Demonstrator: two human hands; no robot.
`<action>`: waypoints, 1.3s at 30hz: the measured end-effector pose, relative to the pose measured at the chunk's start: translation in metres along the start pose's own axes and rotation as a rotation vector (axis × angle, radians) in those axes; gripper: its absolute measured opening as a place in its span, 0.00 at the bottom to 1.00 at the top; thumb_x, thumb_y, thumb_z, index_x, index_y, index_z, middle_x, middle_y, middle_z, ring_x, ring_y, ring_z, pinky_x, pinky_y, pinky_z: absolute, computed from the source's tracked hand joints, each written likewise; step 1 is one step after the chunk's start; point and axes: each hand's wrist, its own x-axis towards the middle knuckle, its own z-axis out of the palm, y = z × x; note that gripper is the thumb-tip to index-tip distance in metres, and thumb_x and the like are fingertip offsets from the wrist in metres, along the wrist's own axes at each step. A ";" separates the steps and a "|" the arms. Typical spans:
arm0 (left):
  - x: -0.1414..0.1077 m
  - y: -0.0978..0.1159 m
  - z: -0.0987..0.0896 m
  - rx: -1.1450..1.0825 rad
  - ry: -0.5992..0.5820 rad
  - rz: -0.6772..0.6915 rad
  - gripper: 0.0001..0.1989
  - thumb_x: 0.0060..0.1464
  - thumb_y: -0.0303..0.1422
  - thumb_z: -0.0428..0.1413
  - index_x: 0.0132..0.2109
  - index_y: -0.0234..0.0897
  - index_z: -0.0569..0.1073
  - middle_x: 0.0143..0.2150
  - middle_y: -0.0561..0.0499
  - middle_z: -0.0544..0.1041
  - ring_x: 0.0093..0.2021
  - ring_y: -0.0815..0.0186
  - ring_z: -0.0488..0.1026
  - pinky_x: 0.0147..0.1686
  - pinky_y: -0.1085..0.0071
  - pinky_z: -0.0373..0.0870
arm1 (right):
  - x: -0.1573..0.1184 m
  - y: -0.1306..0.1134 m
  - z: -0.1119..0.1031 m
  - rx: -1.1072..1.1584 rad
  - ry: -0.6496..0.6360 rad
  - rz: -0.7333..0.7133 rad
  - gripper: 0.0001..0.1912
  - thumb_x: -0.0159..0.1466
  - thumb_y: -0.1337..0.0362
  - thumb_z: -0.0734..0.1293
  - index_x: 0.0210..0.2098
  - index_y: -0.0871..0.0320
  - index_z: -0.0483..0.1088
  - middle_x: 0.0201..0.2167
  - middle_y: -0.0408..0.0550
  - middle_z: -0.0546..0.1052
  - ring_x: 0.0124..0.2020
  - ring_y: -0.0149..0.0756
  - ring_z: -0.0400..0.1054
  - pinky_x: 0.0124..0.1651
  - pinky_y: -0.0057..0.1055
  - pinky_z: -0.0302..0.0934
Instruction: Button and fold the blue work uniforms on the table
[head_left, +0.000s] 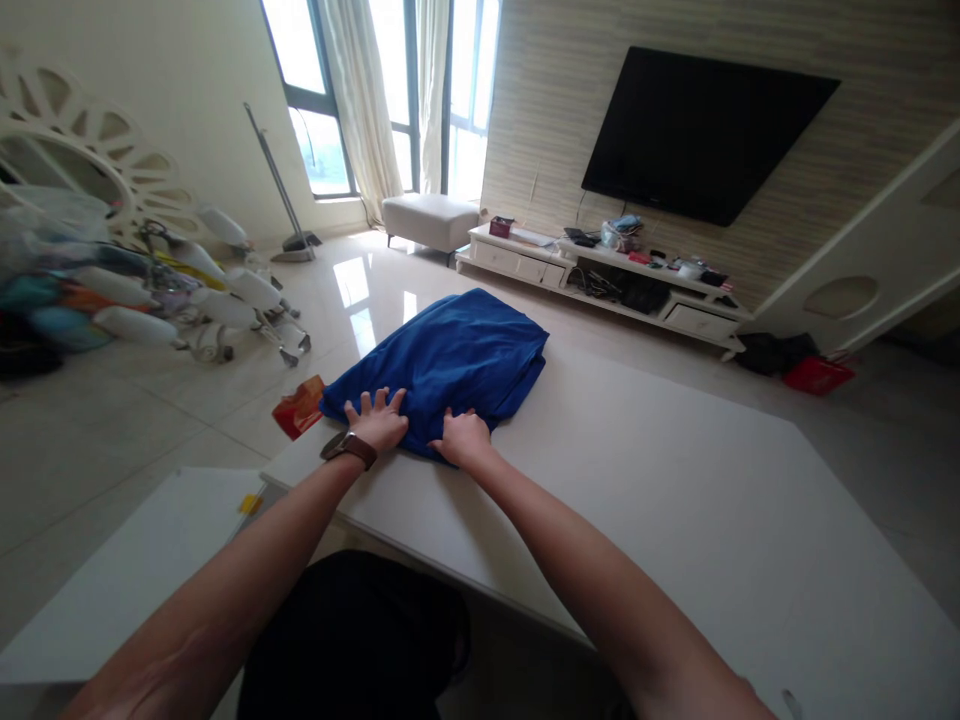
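Note:
A folded blue cloth (469, 350) lies on the left part of the white table (645, 480), its near edge close to the table's front edge. My left hand (381, 422), with a brown-strapped watch (349, 450) on the wrist, rests on the cloth's near left part with its fingers spread. To its right, my right hand (461, 437) is on the near edge of the cloth, its fingers curled and pressed together on the fabric. Part of the cloth is hidden beneath both hands.
An orange-red bag (300, 407) is beyond the table's left end. A lower white surface (142, 560) stands at the left. Farther off are a grey bench (431, 222), a cluttered TV cabinet (517, 262) and a heap of household items (217, 300).

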 end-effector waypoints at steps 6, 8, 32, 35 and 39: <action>0.018 -0.021 0.000 0.001 0.027 -0.044 0.35 0.58 0.38 0.48 0.73 0.46 0.57 0.75 0.41 0.54 0.71 0.38 0.48 0.66 0.35 0.40 | 0.015 -0.018 0.004 0.082 0.021 -0.010 0.47 0.65 0.41 0.68 0.72 0.65 0.53 0.68 0.82 0.57 0.62 0.65 0.66 0.57 0.58 0.64; 0.026 -0.028 -0.001 0.000 0.036 -0.050 0.36 0.58 0.39 0.48 0.73 0.47 0.56 0.75 0.41 0.53 0.71 0.37 0.47 0.65 0.35 0.41 | 0.019 -0.023 0.003 0.105 0.041 -0.009 0.46 0.65 0.41 0.68 0.71 0.63 0.55 0.69 0.80 0.56 0.61 0.63 0.67 0.58 0.56 0.64; -0.003 0.005 -0.053 -0.173 0.020 0.629 0.19 0.57 0.45 0.55 0.51 0.42 0.79 0.53 0.45 0.78 0.57 0.52 0.70 0.60 0.56 0.59 | -0.356 0.351 0.004 0.339 0.307 0.260 0.19 0.62 0.49 0.63 0.41 0.54 0.79 0.52 0.57 0.78 0.56 0.53 0.71 0.63 0.50 0.64; 0.004 0.024 -0.086 -0.428 0.306 0.397 0.17 0.60 0.44 0.51 0.42 0.35 0.77 0.39 0.46 0.80 0.41 0.57 0.74 0.47 0.62 0.68 | -0.380 0.365 0.000 0.366 0.331 0.299 0.21 0.61 0.46 0.63 0.40 0.54 0.79 0.51 0.57 0.78 0.54 0.53 0.73 0.61 0.49 0.66; -0.003 0.072 -0.153 -0.627 0.792 0.255 0.17 0.68 0.40 0.43 0.46 0.34 0.71 0.39 0.47 0.76 0.41 0.62 0.70 0.46 0.61 0.68 | -0.389 0.363 0.003 0.385 0.382 0.274 0.20 0.61 0.47 0.64 0.39 0.54 0.79 0.51 0.58 0.78 0.54 0.53 0.73 0.59 0.49 0.68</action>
